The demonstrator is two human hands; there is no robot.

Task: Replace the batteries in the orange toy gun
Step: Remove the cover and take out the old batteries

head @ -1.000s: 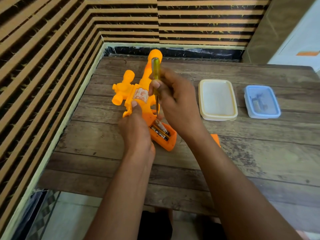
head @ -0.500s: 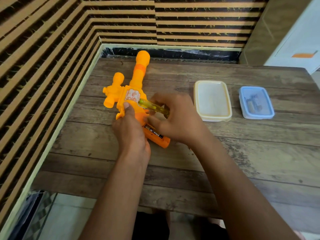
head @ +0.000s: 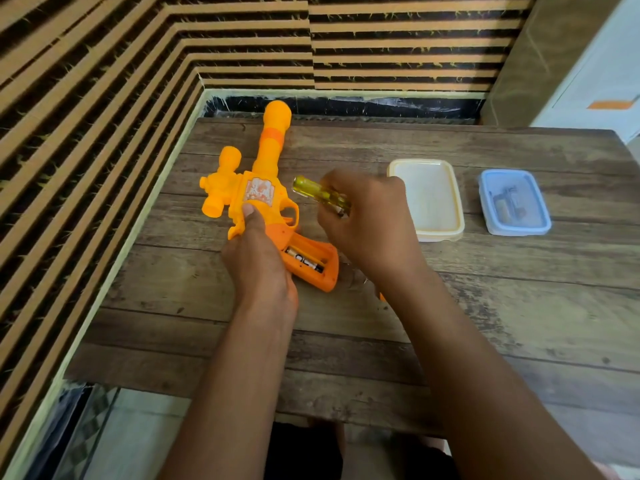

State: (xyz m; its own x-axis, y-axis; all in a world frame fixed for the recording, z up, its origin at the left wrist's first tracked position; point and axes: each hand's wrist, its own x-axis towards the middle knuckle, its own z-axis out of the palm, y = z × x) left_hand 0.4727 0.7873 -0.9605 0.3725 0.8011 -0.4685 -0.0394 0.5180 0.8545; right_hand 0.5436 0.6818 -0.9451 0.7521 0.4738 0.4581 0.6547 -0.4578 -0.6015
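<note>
Surface: wooden plank table (head: 485, 306) set in a corner of striped wall panelling.

Item: orange toy gun (head: 263, 195), lying flat, barrel pointing away from the person. The left hand (head: 258, 261) grips its handle, thumb pressed on the body just below the sticker. Directly right of that grip the handle's compartment lies open, with one battery (head: 304, 261) visible inside.

The right hand (head: 367, 223), just right of the gun, is closed round a yellow-handled screwdriver (head: 318, 195); its tip is hidden.

Beyond the right hand: cream lidded box (head: 429, 199), then blue lidded box (head: 514, 202). Under the right wrist: orange sliver (head: 382, 296), possibly the cover.
</note>
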